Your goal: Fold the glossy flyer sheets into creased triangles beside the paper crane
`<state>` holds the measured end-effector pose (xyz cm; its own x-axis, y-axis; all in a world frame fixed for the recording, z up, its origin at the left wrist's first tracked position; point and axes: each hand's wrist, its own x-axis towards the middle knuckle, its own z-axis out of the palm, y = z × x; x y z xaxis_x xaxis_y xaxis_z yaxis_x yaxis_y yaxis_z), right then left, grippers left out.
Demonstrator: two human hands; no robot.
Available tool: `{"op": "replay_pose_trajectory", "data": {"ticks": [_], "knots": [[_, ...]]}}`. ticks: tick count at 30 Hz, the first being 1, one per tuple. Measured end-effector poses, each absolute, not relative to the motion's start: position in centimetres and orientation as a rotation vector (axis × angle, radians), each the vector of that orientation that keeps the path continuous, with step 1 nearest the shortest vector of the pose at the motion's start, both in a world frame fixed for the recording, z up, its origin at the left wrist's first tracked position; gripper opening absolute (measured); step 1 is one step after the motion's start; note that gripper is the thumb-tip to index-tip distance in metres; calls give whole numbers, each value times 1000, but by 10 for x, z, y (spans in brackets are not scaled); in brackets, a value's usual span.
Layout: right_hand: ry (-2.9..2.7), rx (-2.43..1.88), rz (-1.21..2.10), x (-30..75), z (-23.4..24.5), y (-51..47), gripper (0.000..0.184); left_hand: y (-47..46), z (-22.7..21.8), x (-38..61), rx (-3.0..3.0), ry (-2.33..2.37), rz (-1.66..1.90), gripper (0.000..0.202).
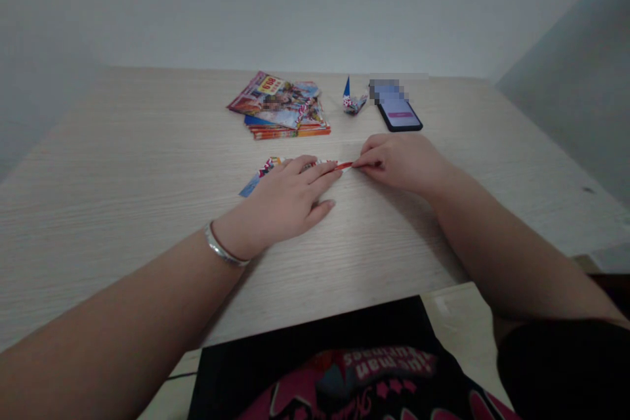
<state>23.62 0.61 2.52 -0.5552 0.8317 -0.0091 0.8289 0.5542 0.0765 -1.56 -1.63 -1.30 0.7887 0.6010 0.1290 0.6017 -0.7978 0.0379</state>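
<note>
A piece of colourful printed paper [250, 185] lies on the table, folded narrow toward its right end. My left hand [290, 200] rests flat across it with fingers stretched out, covering its middle. A silver bangle [224, 249] circles my left wrist. At the paper's thin red and white right tip, my right hand [396, 161] holds it in a pinch between thumb and fingers. Most of the paper's folds are hidden under my left hand.
Behind my hands sits a stack of printed leaflets [280, 105]. A folded paper crane [352, 102] with a blue point stands to its right. Farther right lies a phone [401, 111] with its screen lit. The pale wooden table [123, 144] meets a wall at the back.
</note>
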Motion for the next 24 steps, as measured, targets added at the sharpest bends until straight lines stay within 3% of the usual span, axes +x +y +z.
{"op": "replay_pose_trajectory", "data": {"ticks": [24], "knots": [[2717, 1461, 106, 241, 25, 12, 31, -17, -11, -14, -2966, -1005, -198, 58]]}}
